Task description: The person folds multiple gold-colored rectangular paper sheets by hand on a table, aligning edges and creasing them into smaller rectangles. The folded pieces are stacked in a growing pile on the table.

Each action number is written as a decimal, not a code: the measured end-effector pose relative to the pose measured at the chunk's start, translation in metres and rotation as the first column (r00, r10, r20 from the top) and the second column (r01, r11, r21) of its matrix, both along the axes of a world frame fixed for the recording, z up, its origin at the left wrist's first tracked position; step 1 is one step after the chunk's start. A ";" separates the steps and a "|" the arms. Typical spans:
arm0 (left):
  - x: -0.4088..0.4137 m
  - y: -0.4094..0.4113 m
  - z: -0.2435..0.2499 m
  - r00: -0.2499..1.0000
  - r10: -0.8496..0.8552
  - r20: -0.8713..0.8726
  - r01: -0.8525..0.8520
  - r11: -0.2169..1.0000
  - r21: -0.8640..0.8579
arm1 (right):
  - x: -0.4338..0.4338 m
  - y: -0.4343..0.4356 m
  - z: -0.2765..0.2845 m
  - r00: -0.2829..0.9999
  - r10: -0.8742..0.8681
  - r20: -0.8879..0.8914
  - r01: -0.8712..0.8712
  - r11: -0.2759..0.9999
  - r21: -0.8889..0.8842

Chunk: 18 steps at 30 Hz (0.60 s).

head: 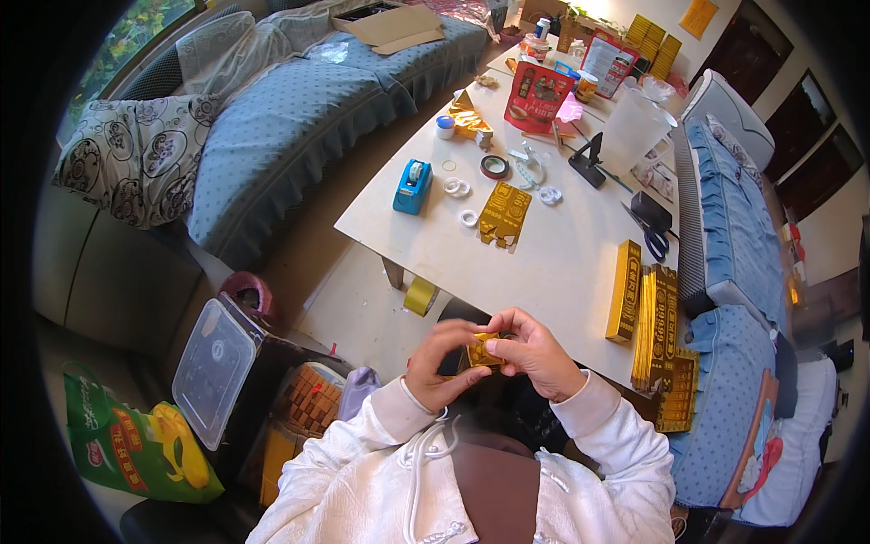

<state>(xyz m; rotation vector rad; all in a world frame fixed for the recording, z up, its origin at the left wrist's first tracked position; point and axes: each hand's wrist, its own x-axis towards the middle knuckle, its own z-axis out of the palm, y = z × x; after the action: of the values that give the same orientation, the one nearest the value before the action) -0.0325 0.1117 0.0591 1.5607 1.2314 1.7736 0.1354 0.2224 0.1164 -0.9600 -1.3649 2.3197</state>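
Both my left hand (445, 357) and my right hand (537, 347) hold a small folded piece of gold patterned card (485, 349) at the table's near edge, over my lap. The fingers hide part of it. A flat gold printed sheet (504, 212) with a cut-out lower edge lies on the table beyond my hands. To the right stand a long gold box (623, 291) and a stack of folded gold cards (654, 326). Rolls of white tape (456, 187), a black tape roll (494, 166) and a blue tape dispenser (412, 188) lie farther off.
Scissors (654, 239), a black phone stand (588, 160), a clear plastic jug (629, 129) and a red pouch (537, 97) are on the white table (544, 262). Sofas with blue covers flank it. A lidded plastic box (216, 370) and a green bag (136, 445) are at the left.
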 end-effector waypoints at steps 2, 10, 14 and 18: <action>0.009 0.001 -0.004 0.990 0.007 0.141 0.012 0.990 -0.138 | 0.001 0.000 -0.003 1.000 -0.019 -0.001 0.019 0.999 0.042; 0.004 -0.004 0.013 0.981 -0.108 -0.161 0.049 0.941 -0.336 | 0.009 -0.002 0.009 0.997 0.014 0.078 -0.032 0.969 0.244; 0.001 -0.002 0.036 0.943 -0.063 -0.328 -0.021 0.969 -0.244 | 0.009 -0.006 0.020 0.998 -0.014 0.059 -0.005 0.950 0.313; -0.002 -0.001 0.042 0.927 -0.066 -0.370 -0.010 0.980 -0.201 | 0.010 -0.008 0.022 0.999 -0.022 0.039 0.008 0.944 0.329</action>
<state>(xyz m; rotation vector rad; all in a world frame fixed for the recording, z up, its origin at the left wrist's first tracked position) -0.0348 0.1110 0.1006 1.8399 1.5009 1.3185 0.1453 0.2141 0.1381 -0.9115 -1.6868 1.9812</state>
